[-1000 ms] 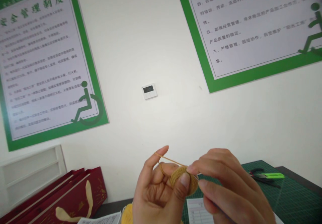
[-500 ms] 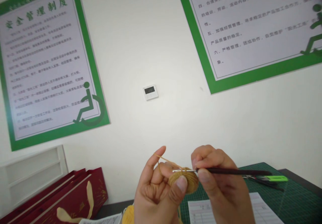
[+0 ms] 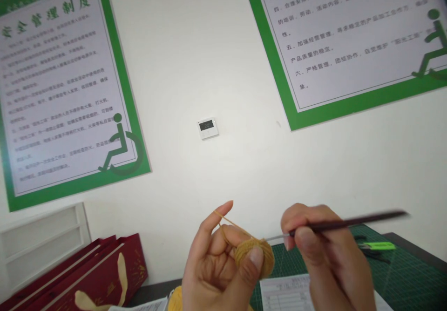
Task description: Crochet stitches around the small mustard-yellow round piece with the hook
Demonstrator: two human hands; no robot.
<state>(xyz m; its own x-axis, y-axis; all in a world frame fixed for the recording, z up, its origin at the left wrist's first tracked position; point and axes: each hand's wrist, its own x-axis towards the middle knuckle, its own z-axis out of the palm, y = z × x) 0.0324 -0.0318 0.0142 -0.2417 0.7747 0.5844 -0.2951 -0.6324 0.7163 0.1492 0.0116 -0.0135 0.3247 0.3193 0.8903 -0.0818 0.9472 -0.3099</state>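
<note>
My left hand (image 3: 218,260) pinches a small round piece of yellow crochet work (image 3: 244,253) between thumb and fingers. A strand of yellow yarn (image 3: 232,222) runs from the piece up over the raised index finger. In my right hand (image 3: 328,250) is a crochet hook (image 3: 356,221) with a dark handle, gripped like a pen. The hook's metal shaft points left, its tip at the upper right edge of the piece; whether it sits in a stitch I cannot tell. Below my left hand, a ball of yellow yarn (image 3: 175,299) shows in part.
A green cutting mat (image 3: 412,269) covers the dark table, with printed paper (image 3: 284,290) on it. A bright green-handled tool (image 3: 379,246) lies at the right. Dark red gift bags (image 3: 101,273) stand at the left. Posters and a thermostat (image 3: 207,128) are on the wall.
My right hand has moved right and drawn the hook back from across the crochet piece. The handle's end now tilts upward. My left hand keeps its hold nearly in place.
</note>
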